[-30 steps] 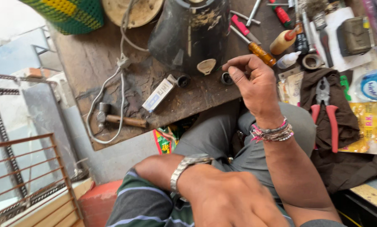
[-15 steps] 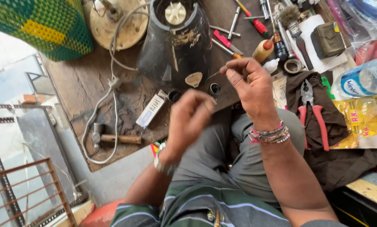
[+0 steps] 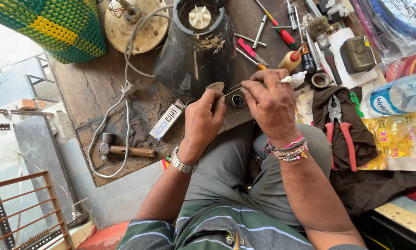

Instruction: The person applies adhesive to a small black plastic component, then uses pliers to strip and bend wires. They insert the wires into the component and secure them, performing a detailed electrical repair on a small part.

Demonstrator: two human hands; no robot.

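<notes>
Both hands pinch one thin metal pin at the table's near edge.

The left hand (image 3: 207, 115) and right hand (image 3: 269, 99) meet fingertip to fingertip, each closed narrowly on the thin metal pin (image 3: 232, 90), just above a small black ring (image 3: 237, 100) on the wooden table (image 3: 85, 88). The black mixer base (image 3: 196, 46) stands right behind them; a hammer (image 3: 124, 149) lies near the left corner, red-handled pliers (image 3: 338, 127) off to the right.

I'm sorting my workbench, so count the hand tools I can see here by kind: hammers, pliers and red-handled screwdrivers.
Hammers: 1, the hammer lying by the white cord.
Pliers: 1, the red-handled pliers on the brown cloth.
Red-handled screwdrivers: 2, screwdriver one and screwdriver two beside the black appliance base.
Total: 4.
</notes>
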